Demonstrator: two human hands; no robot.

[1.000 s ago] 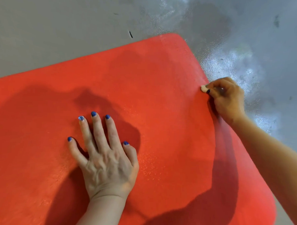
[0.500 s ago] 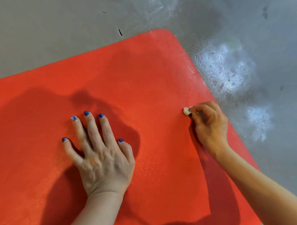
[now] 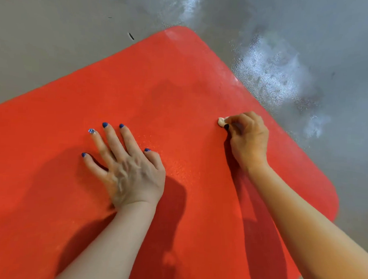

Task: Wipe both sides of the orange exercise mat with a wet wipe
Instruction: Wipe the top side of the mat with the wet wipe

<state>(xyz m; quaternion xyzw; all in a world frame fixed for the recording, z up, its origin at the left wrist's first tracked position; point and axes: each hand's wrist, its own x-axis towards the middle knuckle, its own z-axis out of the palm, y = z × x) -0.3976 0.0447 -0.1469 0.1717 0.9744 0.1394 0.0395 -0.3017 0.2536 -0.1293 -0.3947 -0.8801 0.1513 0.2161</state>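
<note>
Orange mat (image 3: 180,93) flat on grey floor (image 3: 57,41), filling centre frame; left hand (image 3: 128,168) presses it, fingers spread; right hand (image 3: 248,137) pinches balled wipe (image 3: 221,121); mat likely soft, floppy, best lifted by its corner

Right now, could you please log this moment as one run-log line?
left hand: flat on orange mat | right hand: pinching balled wet wipe against mat | floor: grey, glossy

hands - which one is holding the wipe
The right hand: its curled fingers pinch the small balled wet wipe against the orange mat. The left hand lies flat, fingers spread.
</note>
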